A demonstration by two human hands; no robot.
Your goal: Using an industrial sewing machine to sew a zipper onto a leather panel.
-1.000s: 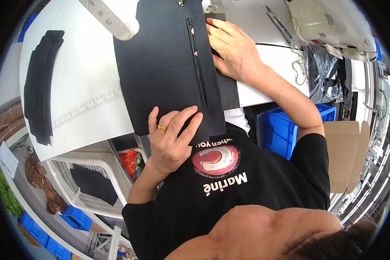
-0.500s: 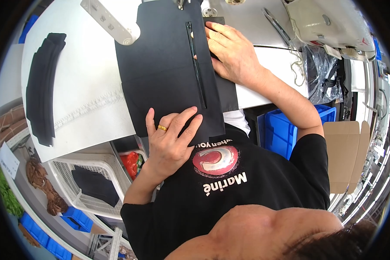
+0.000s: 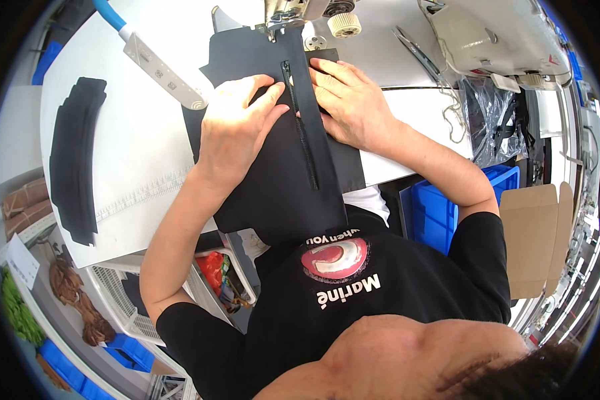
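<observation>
A black fabric panel [image 3: 247, 200] with a long zipper [image 3: 303, 153] lies under the sewing machine's presser foot [image 3: 271, 36], over another dark piece [image 3: 347, 163]. My left hand [image 3: 237, 127] rests on the panel left of the zipper, fingers apart, fingertips near the zipper's upper part. My right hand [image 3: 353, 103] lies open along the panel's right edge, fingers stretched on the lower layer and partly hidden beneath the upper one; skin shows through the zipper slit.
A white device [image 3: 167, 70] hangs left of the panel. A dark strip stack [image 3: 73, 160] lies on the white table [image 3: 130, 233]. Tweezers [image 3: 417, 50] and bagged items [image 3: 490, 120] lie right. Below are a white basket [image 3: 113, 300], blue bin [image 3: 430, 207] and cardboard [image 3: 533, 240].
My left hand has moved up from the panel's lower edge to beside the zipper top. My right hand and the fabric sit lower in view, along with the table and machine.
</observation>
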